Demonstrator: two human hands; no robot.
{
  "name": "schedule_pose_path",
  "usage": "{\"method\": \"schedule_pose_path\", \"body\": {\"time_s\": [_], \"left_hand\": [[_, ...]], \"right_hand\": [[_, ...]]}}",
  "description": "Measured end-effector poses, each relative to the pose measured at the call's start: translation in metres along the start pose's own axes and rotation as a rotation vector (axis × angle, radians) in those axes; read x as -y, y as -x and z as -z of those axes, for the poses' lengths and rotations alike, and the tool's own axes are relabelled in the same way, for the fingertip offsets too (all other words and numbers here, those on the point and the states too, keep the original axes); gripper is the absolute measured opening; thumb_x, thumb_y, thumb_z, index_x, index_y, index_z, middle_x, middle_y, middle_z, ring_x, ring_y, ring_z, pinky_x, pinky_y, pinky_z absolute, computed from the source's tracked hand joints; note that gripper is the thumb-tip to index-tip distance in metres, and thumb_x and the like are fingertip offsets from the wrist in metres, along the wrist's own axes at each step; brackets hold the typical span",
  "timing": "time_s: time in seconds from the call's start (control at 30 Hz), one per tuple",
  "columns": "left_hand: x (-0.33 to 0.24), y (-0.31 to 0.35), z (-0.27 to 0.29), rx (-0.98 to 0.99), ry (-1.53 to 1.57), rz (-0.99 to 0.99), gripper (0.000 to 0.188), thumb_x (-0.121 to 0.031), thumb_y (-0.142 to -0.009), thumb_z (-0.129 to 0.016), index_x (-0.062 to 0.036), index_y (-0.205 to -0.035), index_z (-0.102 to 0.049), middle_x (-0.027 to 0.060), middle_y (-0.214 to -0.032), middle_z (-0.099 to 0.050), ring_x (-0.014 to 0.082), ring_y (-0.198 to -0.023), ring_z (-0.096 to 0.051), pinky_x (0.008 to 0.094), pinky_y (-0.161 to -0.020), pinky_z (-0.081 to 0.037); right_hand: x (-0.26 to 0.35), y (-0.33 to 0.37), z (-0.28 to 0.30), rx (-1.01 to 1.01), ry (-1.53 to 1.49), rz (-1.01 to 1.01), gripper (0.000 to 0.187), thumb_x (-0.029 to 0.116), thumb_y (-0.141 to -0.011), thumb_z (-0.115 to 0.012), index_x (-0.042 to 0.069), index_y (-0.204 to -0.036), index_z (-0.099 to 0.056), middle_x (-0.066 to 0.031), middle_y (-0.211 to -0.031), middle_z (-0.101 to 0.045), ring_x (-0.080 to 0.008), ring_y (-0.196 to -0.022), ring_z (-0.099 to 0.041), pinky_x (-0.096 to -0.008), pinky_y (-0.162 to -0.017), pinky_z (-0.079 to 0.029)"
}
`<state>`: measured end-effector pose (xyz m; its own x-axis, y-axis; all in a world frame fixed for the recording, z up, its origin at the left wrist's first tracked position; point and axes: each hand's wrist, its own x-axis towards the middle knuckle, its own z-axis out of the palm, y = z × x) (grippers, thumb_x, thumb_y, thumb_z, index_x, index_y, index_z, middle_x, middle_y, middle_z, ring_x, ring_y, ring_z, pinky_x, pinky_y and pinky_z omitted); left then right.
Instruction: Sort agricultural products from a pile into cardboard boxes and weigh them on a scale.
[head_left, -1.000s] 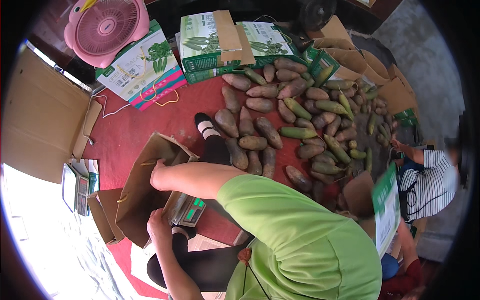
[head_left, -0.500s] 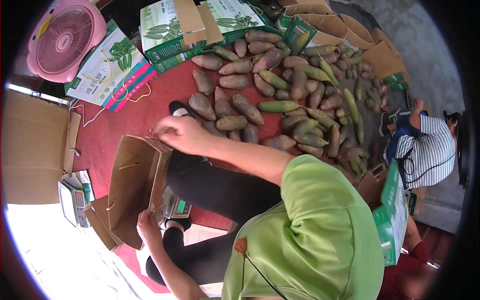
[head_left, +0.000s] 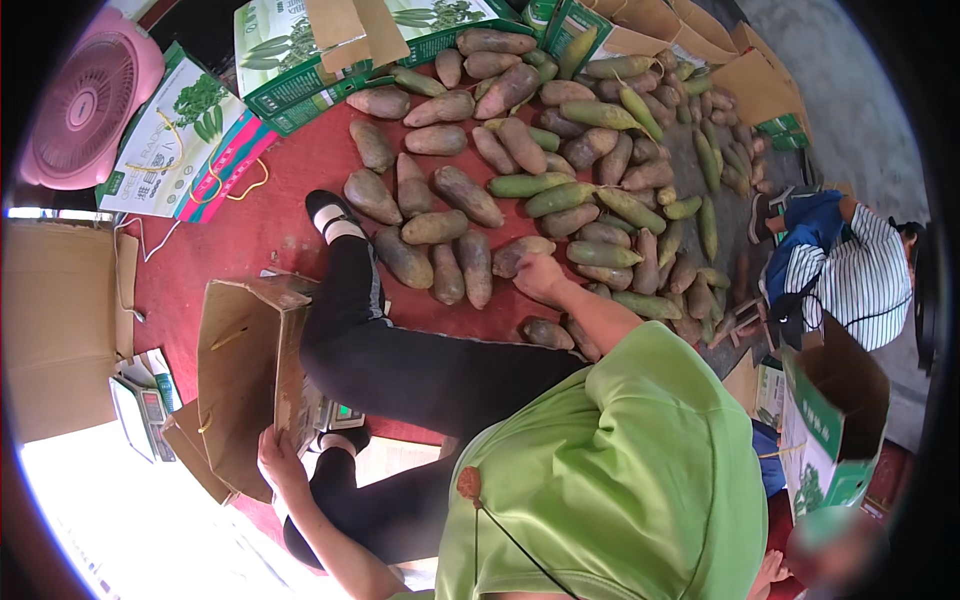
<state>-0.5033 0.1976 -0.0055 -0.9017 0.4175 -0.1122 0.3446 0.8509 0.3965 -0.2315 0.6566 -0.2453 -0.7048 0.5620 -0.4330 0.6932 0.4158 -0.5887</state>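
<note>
On the red floor covering, my right hand (head_left: pixel 540 278) has its fingers closed round the near end of a muddy brownish radish (head_left: pixel 520 252). More long radishes, some green, some caked in brown, lie in a wide heap about it. A brown cardboard box (head_left: pixel 240 365) with its inner side showing stands at my left, beside my bent leg. Its near edge is pinched in my left hand (head_left: pixel 281 464). A digital scale (head_left: pixel 340 412) with a lit green display shows partly beneath the box; the rest of it is hidden.
Green and white cartons (head_left: pixel 290 60) line the back. A pink fan (head_left: pixel 92 98) stands at the far left, a second scale (head_left: pixel 148 412) below it. At the right, a person in a striped shirt (head_left: pixel 850 275) sits by the heap; an open carton (head_left: pixel 835 420) is nearer.
My right hand has left the top of the cardboard box and moved right to a radish. My left hand remains at the box. An open carton at the right has shifted and turned.
</note>
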Motion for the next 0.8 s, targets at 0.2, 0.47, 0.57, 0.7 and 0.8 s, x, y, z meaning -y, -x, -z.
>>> {"method": "schedule_pose_path", "body": {"time_s": [0.2,0.47,0.57,0.7,0.8], "left_hand": [[-0.008,0.003,0.003,0.001,-0.019,0.001,0.013,-0.002,-0.081,-0.052,0.0029,-0.092,-0.057,0.0181,-0.081,-0.056,0.0372,-0.075,-0.056,0.0417,-0.066,-0.044],[-0.013,-0.002,-0.004,0.01,-0.05,-0.02,0.01,-0.001,-0.082,-0.052,0.0035,-0.091,-0.056,0.0186,-0.082,-0.058,0.0331,-0.074,-0.058,0.0374,-0.067,-0.046],[-0.008,0.008,0.008,0.006,-0.059,0.057,0.014,0.0,-0.082,-0.053,0.0041,-0.094,-0.056,0.0189,-0.086,-0.059,0.0335,-0.077,-0.06,0.0372,-0.07,-0.047],[-0.002,0.009,0.002,-0.036,-0.002,0.082,0.018,0.0,-0.082,-0.052,0.0049,-0.099,-0.057,0.0193,-0.089,-0.061,0.0337,-0.08,-0.061,0.0371,-0.073,-0.047],[-0.018,0.001,0.0,-0.011,-0.042,0.035,0.021,0.001,-0.081,-0.052,0.0058,-0.101,-0.057,0.0192,-0.09,-0.061,0.0318,-0.079,-0.061,0.035,-0.073,-0.048]], "right_hand": [[-0.054,-0.044,0.039,-0.516,-0.409,-0.399,0.022,0.006,-0.075,-0.062,0.0,-0.096,-0.065,-0.0121,-0.081,-0.065,-0.0205,-0.07,-0.061,-0.0331,-0.058,-0.048],[-0.105,-0.085,0.109,-0.764,-0.834,-0.626,0.06,0.009,-0.076,-0.066,0.011,-0.131,-0.041,-0.008,-0.096,-0.058,-0.0185,-0.07,-0.054,-0.03,-0.052,-0.042],[-0.053,-0.089,0.11,-0.619,-0.938,-0.743,0.073,0.016,-0.075,-0.07,0.019,-0.138,-0.032,-0.0064,-0.124,-0.047,-0.0227,-0.105,-0.048,-0.0415,-0.075,-0.043],[-0.062,-0.099,0.108,-0.611,-0.797,-0.686,0.078,0.015,-0.071,-0.075,0.015,-0.137,-0.034,-0.0104,-0.127,-0.047,-0.0261,-0.113,-0.048,-0.0419,-0.087,-0.042],[-0.088,-0.109,0.111,-0.78,-0.783,-0.608,0.072,0.007,-0.066,-0.077,0.007,-0.129,-0.041,-0.0132,-0.12,-0.052,-0.027,-0.107,-0.051,-0.0404,-0.088,-0.042]]}}
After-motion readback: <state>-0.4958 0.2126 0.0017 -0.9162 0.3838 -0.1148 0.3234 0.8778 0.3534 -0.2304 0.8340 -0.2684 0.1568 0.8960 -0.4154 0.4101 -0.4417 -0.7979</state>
